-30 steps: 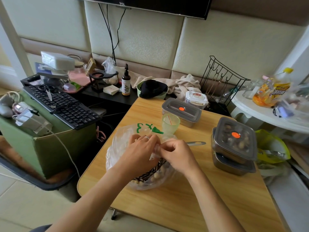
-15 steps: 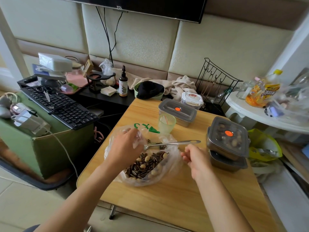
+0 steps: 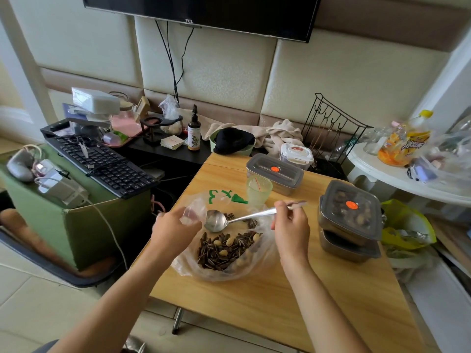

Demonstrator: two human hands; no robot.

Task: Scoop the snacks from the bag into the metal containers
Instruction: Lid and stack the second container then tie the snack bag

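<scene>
Pinches the bag (image 3: 224, 273) rim with the left hand (image 3: 175, 226), holding it open on the tabletop (image 3: 254, 307). Grips the spoon (image 3: 244, 218) handle in the curled right hand (image 3: 290, 225), bowl over the snacks (image 3: 224, 249) between both hands. Lidded metal containers (image 3: 350, 222) stacked just beside the right hand.

The TV (image 3: 198, 8) runs off the top edge; the left hand (image 3: 175, 229) blurs, seemingly pinching the bag (image 3: 219, 275) rim.

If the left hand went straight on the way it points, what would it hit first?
Probably the spoon, its bowl just past the left hand, which grips the bag rim; depth is unclear.
</scene>
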